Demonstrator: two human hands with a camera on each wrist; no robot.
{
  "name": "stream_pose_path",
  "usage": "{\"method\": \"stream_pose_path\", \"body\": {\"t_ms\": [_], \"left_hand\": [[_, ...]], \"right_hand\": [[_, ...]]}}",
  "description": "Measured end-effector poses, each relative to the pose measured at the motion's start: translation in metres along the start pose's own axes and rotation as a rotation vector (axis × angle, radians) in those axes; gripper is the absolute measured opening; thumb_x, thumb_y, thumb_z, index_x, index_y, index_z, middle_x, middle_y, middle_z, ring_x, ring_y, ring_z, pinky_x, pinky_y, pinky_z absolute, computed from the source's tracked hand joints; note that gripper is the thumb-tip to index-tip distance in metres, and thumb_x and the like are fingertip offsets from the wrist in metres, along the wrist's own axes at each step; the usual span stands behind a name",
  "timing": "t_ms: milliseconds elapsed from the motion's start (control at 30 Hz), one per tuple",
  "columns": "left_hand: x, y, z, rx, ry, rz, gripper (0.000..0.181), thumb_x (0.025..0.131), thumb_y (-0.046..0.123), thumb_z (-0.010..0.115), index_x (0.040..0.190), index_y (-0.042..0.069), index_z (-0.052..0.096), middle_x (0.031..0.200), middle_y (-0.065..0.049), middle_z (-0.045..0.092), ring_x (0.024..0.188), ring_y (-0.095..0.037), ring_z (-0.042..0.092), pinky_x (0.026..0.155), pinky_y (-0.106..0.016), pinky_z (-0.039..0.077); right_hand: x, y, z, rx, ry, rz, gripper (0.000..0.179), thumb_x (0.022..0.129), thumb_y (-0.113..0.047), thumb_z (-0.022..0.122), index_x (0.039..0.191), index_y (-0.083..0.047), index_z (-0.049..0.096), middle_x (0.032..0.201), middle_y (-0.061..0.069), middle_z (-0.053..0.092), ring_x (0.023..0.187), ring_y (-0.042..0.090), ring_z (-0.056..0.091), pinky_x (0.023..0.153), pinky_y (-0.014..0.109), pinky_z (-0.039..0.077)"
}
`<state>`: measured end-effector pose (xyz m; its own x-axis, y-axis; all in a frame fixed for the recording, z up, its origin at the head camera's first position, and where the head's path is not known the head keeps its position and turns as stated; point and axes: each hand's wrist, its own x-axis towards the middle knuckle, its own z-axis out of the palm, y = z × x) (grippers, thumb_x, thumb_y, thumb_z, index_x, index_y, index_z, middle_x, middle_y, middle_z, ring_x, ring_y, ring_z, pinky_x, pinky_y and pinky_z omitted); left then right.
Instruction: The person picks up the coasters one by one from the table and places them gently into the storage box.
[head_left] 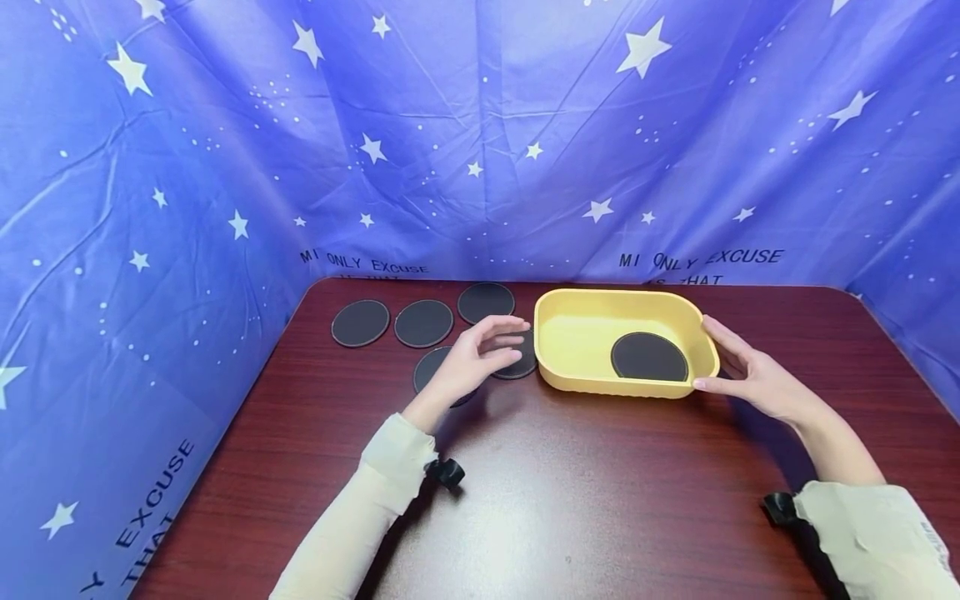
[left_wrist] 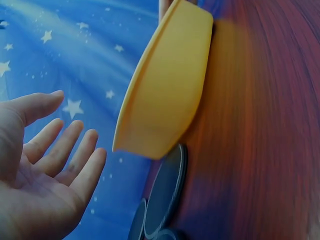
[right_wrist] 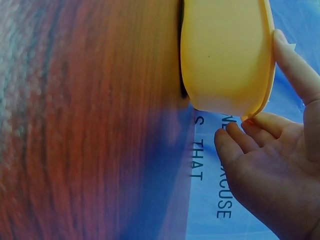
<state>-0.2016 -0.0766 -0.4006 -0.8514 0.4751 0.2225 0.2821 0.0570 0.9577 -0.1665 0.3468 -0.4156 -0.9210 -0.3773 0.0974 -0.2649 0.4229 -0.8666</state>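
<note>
A yellow oblong bin stands on the table, with one black round coaster lying inside toward its near right side. At the bin's right end my right hand holds it, thumb at the near corner and fingers along the rim; the right wrist view shows the thumb against that rim. My left hand hovers left of the bin with fingers spread and nothing in them. Beneath it, partly hidden, are a coaster by the bin's left wall and another coaster behind the wrist.
Three more black coasters lie along the back left: one coaster at the far left, a second coaster beside it, and a third coaster near the table's back edge. A blue star-printed cloth hangs around the dark red table.
</note>
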Motion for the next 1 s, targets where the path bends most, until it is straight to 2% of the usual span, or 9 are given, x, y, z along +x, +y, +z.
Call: {"method": "stream_pose_path", "body": {"t_ms": [133, 233, 467, 667, 1000], "left_hand": [[-0.008, -0.005, -0.013, 0.024, 0.025, 0.028, 0.044, 0.092, -0.002, 0.065, 0.135, -0.003, 0.052, 0.139, -0.029, 0.056, 0.127, -0.049, 0.053, 0.107, -0.052, 0.048], [-0.014, -0.009, -0.024, 0.038, 0.054, 0.033, 0.046, 0.091, -0.004, 0.065, 0.135, -0.004, 0.051, 0.138, -0.031, 0.055, 0.126, -0.052, 0.052, 0.108, -0.057, 0.045], [-0.029, -0.013, -0.048, 0.069, 0.124, -0.017, 0.047, 0.091, -0.004, 0.065, 0.135, -0.005, 0.052, 0.139, -0.033, 0.054, 0.128, -0.050, 0.052, 0.111, -0.053, 0.045], [-0.042, -0.019, -0.066, 0.087, 0.173, -0.046, 0.048, 0.091, -0.003, 0.065, 0.136, -0.006, 0.050, 0.140, -0.033, 0.052, 0.131, -0.051, 0.049, 0.113, -0.056, 0.041], [-0.064, -0.028, -0.084, 0.110, 0.243, -0.127, 0.048, 0.092, -0.003, 0.064, 0.137, -0.007, 0.050, 0.142, -0.032, 0.050, 0.135, -0.047, 0.048, 0.115, -0.056, 0.038]], "right_hand": [[0.000, 0.000, 0.000, -0.007, 0.001, -0.001, 0.092, 0.090, 0.005, 0.066, 0.159, -0.001, 0.007, 0.169, 0.012, 0.009, 0.129, -0.025, 0.028, 0.098, -0.005, 0.032], [0.000, 0.001, 0.000, -0.009, 0.000, 0.001, 0.092, 0.089, 0.005, 0.067, 0.159, -0.002, 0.008, 0.169, 0.013, 0.009, 0.129, -0.025, 0.028, 0.097, -0.005, 0.032], [0.000, 0.001, -0.001, -0.016, 0.001, 0.009, 0.092, 0.090, 0.004, 0.067, 0.160, -0.003, 0.008, 0.168, 0.015, 0.008, 0.128, -0.025, 0.028, 0.097, -0.005, 0.032], [0.000, 0.001, -0.001, -0.014, 0.000, 0.008, 0.092, 0.090, 0.004, 0.067, 0.159, -0.003, 0.007, 0.168, 0.015, 0.008, 0.129, -0.025, 0.028, 0.097, -0.005, 0.032], [0.000, 0.001, -0.001, -0.024, 0.000, 0.031, 0.093, 0.090, 0.002, 0.068, 0.160, -0.004, 0.007, 0.168, 0.016, 0.007, 0.129, -0.025, 0.027, 0.097, -0.005, 0.031]]}}
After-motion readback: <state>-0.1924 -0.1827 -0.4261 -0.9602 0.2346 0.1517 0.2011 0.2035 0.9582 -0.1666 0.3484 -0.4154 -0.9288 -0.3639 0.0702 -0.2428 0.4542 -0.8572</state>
